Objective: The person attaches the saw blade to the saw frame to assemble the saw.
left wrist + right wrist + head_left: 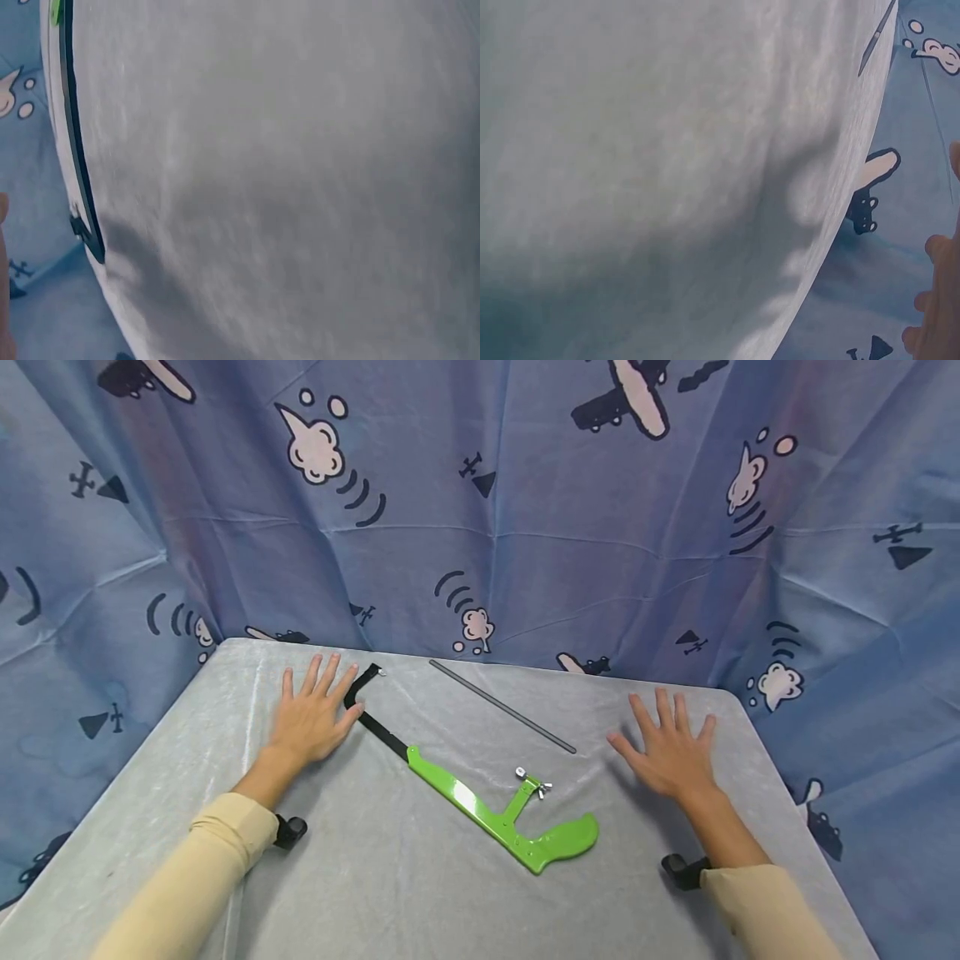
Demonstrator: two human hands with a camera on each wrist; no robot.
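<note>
Arms outstretched over a table (420, 893), a person spreads the left grip (306, 718) and right grip (672, 752) wide, palms down. A green-and-black saw frame (465, 801) lies between, its far end perhaps touching the left thumb (347, 721); table separates it and a grey rod (502, 706), angled from the far edge, from the right grip.

The head view is bright and mostly crisp, with soft shadows on the bench (352, 885) and white glare at six o'clock on the green saw (467, 800). Both wrist views look dimmer and softer, bench edges bowing at nine o'clock left, four o'clock right; light seems to fall from overhead.
</note>
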